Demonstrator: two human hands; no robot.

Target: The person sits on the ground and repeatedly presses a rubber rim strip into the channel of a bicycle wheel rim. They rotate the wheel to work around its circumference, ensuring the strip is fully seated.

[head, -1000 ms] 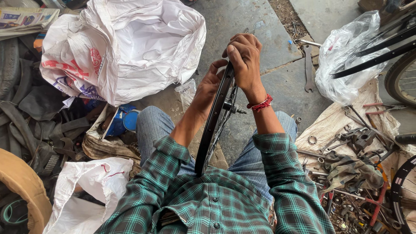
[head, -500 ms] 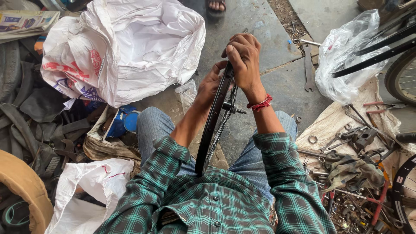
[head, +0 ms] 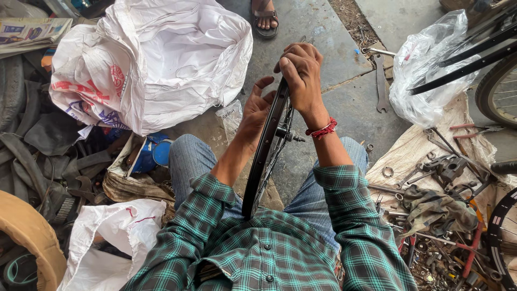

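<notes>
The bicycle wheel rim (head: 265, 153) stands upright on edge between the person's knees, its lower arc hidden against the checked shirt and its upper arc pointing away from the body. The right hand (head: 301, 75) closes over the top of the rim, fingers curled and pressed together around it. The left hand (head: 257, 108) lies flat against the near-left face of the rim, fingers spread and the thumb raised. Compared with the earlier views, the left hand has slid lower along the rim while the right hand keeps its grip at the top; the wheel itself has not shifted. This suggests the rim is being checked or worked along its circumference. The hub axle (head: 291, 137) projects to the right of the rim, just below the right wrist. Left of the rim lies a large white sack (head: 161, 64). Right of the rim, a clear plastic bag (head: 425, 81) and loose tools (head: 447, 167) rest on a cloth. A sandalled foot (head: 265, 19) has entered beyond the rim.
</notes>
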